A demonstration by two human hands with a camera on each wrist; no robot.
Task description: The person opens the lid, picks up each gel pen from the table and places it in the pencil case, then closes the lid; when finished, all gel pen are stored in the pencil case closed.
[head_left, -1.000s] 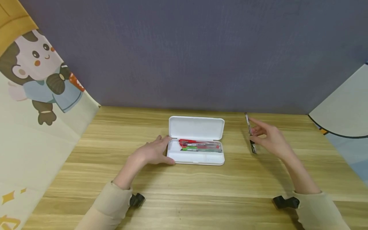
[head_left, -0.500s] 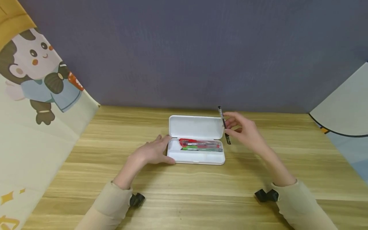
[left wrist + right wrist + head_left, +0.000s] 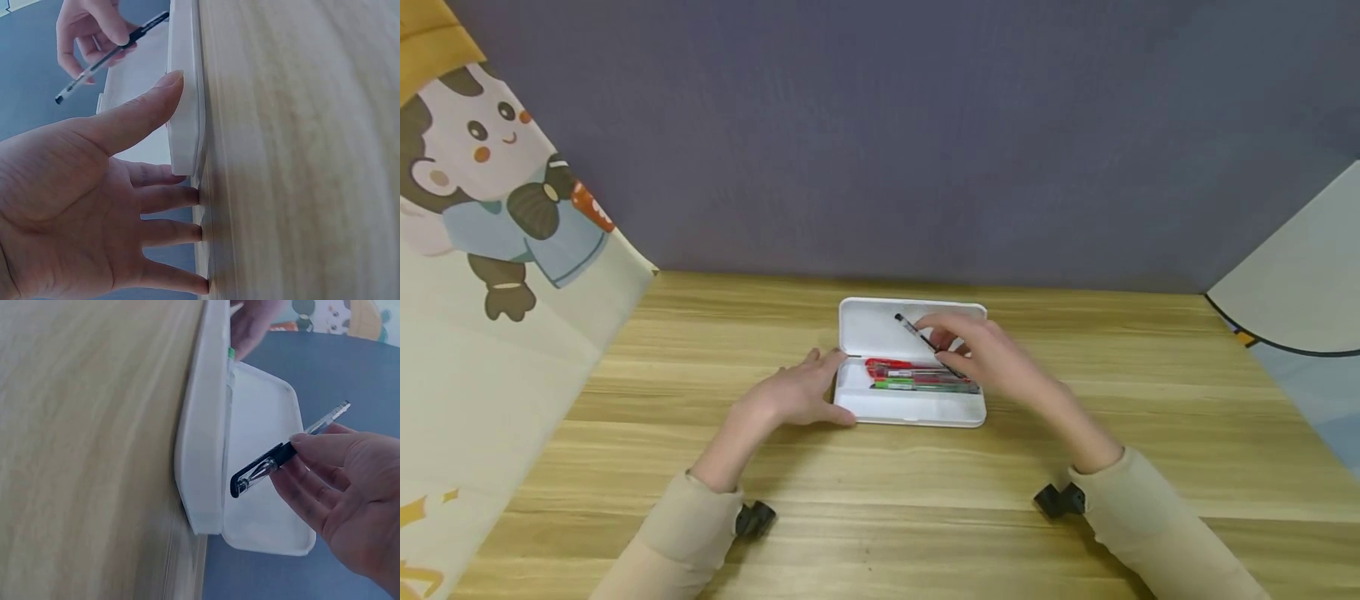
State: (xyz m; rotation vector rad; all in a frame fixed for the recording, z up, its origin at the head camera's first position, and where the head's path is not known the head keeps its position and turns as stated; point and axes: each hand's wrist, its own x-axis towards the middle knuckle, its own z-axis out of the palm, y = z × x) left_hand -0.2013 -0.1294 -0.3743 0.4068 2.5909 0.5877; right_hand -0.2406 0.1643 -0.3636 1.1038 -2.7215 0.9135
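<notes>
A white pencil case (image 3: 917,408) lies on the table with its lid (image 3: 872,321) raised at the back. In its rear compartment are a red pen (image 3: 887,365) and a green pen (image 3: 891,385), along with other clear-barrelled ones. My right hand (image 3: 985,350) pinches a black gel pen (image 3: 284,453) between thumb and fingers, above the case and tilted. At the case's left end is my left hand (image 3: 793,396); its straight thumb touches the front corner, and its other fingers spread toward the back, their tips down at the table in the left wrist view.
The wood-grain table (image 3: 865,500) ends at a dark blue-grey panel (image 3: 880,150) behind the case. A side panel with a cartoon figure (image 3: 527,200) stands at left, and a pale panel (image 3: 1300,242) at right. Black wrist mounts (image 3: 1060,500) hang by the sleeves.
My right hand has carried the black gel pen leftward from the right of the case to above it, and the pen has tilted further. The left hand keeps its place.
</notes>
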